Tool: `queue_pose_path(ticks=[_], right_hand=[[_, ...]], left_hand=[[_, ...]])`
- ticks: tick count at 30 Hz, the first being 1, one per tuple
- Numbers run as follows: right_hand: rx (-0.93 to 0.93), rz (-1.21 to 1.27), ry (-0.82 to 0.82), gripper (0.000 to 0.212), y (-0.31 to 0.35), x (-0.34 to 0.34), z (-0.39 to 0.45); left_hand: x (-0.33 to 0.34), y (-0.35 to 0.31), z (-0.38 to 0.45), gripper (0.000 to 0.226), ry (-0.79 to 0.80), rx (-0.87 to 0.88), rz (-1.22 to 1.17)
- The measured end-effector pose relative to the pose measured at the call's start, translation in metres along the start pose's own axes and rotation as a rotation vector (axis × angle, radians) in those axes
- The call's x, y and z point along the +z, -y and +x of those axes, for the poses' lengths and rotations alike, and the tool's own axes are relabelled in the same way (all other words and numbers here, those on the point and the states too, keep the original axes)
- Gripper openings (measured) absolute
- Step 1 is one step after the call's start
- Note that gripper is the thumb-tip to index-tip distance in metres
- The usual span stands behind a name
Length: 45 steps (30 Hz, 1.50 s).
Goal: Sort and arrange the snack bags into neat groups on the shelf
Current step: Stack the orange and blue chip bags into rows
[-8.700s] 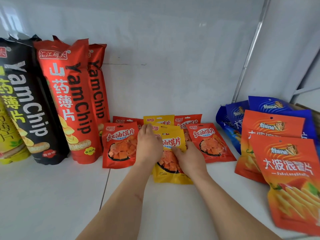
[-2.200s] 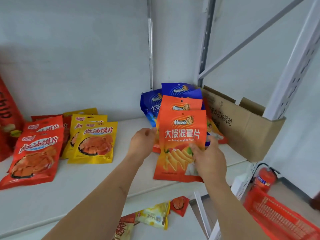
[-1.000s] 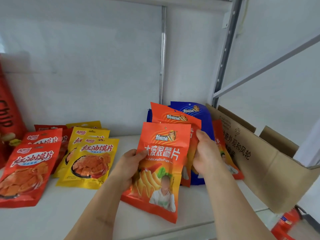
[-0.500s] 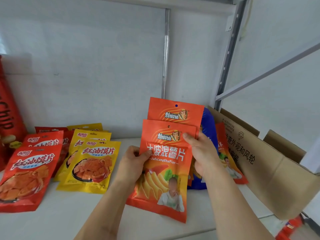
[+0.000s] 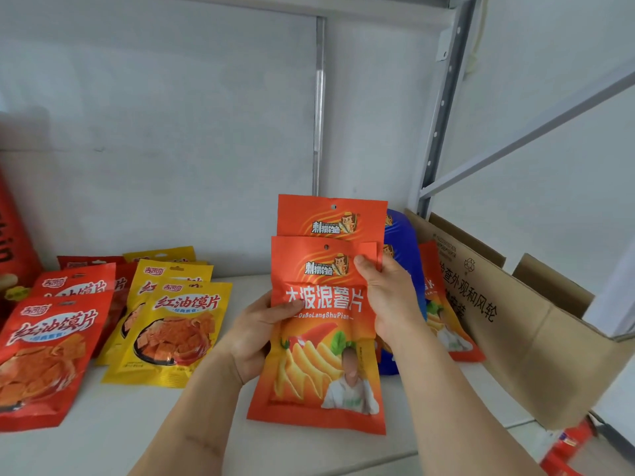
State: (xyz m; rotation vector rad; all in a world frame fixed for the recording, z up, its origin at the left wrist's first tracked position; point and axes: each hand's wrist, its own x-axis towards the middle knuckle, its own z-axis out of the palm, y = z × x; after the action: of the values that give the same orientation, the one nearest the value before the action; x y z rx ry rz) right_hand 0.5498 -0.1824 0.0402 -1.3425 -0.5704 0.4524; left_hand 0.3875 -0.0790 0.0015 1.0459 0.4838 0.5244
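1. Orange snack bags (image 5: 323, 324), two stacked with the rear one peeking above, now stand more upright and squarer than half a second ago; the front bag's bottom edge rests low over the shelf (image 5: 137, 434).
2. Left hand (image 5: 261, 334) pinches the front bag's edge at 9 o'clock, thumb on its face.
3. Right hand (image 5: 388, 297) grips the stack at 3 o'clock, thumb on front.
4. Yellow bags (image 5: 171, 324) and red bags (image 5: 44, 352) lie unmoved at 9 o'clock; blue bags (image 5: 402, 255) and a cardboard box (image 5: 515, 324) stand at 3 o'clock.
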Motion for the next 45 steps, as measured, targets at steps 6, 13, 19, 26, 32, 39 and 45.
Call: queue_pose_path(ticks=[6,13,19,26,32,39,45], right_hand=[[-0.030,-0.100,0.000,0.027,-0.007,-0.005,-0.001],[-0.020,-0.417,0.139,0.063,-0.016,0.003,-0.023],[0.020,-0.489,0.232,0.039,-0.033,0.026,-0.031],[0.023,-0.578,0.283,0.041,-0.054,0.040,-0.025],[0.000,-0.631,0.312,0.036,-0.060,0.055,-0.019],[-0.013,-0.687,0.276,0.034,-0.078,0.080,-0.004],[-0.015,-0.730,0.218,0.028,-0.085,0.093,0.003]], left_hand=[[-0.006,-0.001,0.005,0.044,-0.097,0.011,-0.001],[-0.011,-0.010,0.005,0.034,-0.225,0.089,-0.048],[-0.021,-0.030,0.003,0.029,-0.356,0.138,0.012],[-0.038,-0.029,0.015,0.030,-0.468,0.006,0.199],[-0.047,-0.027,0.025,0.030,-0.570,0.075,0.385],[-0.064,-0.034,0.034,0.036,-0.633,0.121,0.531],[-0.071,-0.031,0.044,0.036,-0.679,0.180,0.696]])
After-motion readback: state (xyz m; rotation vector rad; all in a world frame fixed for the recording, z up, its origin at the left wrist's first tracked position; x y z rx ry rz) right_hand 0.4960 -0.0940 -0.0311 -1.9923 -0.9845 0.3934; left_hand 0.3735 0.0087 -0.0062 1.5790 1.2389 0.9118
